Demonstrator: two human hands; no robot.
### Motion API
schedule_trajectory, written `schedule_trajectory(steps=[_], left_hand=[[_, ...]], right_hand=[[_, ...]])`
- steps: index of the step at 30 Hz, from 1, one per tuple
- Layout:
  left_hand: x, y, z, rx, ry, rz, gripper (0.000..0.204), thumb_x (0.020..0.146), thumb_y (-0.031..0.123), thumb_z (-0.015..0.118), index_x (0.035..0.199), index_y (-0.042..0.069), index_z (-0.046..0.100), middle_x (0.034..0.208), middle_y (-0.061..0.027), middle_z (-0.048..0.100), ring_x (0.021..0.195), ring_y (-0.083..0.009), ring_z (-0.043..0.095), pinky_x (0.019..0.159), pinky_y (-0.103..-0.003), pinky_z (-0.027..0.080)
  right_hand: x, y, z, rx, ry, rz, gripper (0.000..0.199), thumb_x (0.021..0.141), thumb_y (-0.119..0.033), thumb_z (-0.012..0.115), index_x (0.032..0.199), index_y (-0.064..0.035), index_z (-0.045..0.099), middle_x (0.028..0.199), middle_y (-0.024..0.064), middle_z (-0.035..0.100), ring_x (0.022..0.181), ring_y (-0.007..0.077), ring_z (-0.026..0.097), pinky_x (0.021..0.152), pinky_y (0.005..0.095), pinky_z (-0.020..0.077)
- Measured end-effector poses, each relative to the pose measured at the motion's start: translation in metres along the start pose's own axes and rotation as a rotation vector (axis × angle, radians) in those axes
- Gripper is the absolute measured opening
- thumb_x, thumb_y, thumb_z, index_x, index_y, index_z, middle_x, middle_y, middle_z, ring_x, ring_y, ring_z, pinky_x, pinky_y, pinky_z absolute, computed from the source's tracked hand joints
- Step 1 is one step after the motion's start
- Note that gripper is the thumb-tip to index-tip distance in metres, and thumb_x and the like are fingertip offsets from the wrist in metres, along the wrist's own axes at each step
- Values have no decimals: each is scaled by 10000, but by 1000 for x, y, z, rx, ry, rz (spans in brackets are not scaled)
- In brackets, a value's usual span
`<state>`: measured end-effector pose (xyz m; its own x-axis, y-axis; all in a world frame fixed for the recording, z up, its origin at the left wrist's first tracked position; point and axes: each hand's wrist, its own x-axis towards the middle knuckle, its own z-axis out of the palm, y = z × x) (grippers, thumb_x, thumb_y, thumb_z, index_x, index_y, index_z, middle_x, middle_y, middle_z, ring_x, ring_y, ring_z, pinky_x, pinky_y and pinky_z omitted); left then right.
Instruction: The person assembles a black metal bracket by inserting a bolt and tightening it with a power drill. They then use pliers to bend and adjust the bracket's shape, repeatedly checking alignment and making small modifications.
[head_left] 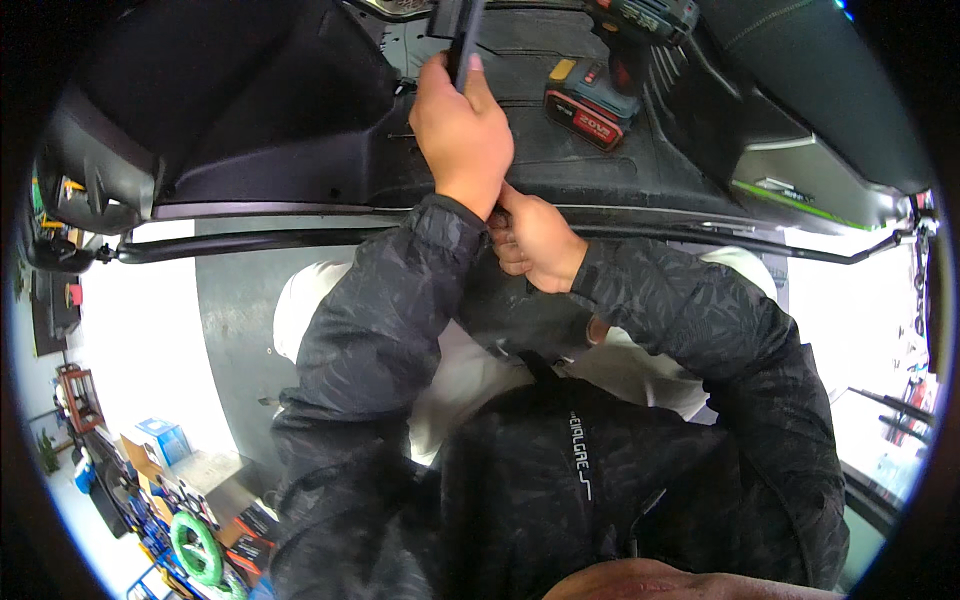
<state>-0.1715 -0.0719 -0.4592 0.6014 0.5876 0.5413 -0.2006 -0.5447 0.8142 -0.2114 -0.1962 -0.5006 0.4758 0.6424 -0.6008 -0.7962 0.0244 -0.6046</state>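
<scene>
**Left hand on the dark bar, right hand tucked beneath the left wrist**

Obs. 1 — The left hand (pixel 460 130) reaches up and away from the body into the black vehicle floor (pixel 300 110). Its fingers (pixel 432 78) are clenched around a dark bar-shaped part (pixel 462 35). The bar's long axis runs roughly straight ahead from the fingers, its far end leaving the top of the frame. What the bar is fixed to cannot be told.

Obs. 2 — The right hand (pixel 535 240) sits just below and to the right of the left wrist, touching or nearly touching it, at the door sill strip (pixel 280 210). Its fingers (pixel 508 250) are curled inward; what they close on, if anything, is hidden by the left sleeve, so its grasp cannot be told.

Obs. 3 — A cordless drill (pixel 610 70) with a red and black battery lies on the floor mat to the right of the left fingers, near but apart from them. The left hand is the nearer; the right is well below it.
</scene>
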Motion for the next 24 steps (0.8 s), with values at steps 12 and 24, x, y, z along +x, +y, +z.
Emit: schedule_trajectory(steps=[12,24], left_hand=[[1,38,-54,-66,-98,295,178,1050,134,638,1121,-28,651,856,-127,684,737,-273,646,696,-389,520],[10,43,-57,-941,-198,-913,194,1103,258,590,1038,75,587,740,37,428,569,-84,397,490,-261,353]], right_hand=[[-18,-5,-1,-325,113,-321,420,1103,-430,565,852,-93,586,688,-48,453,554,62,353,478,258,252],[-55,-31,-19,-1531,3,-1462,470,999,-475,656,1153,-32,642,1096,157,693,969,377,709,821,448,582]])
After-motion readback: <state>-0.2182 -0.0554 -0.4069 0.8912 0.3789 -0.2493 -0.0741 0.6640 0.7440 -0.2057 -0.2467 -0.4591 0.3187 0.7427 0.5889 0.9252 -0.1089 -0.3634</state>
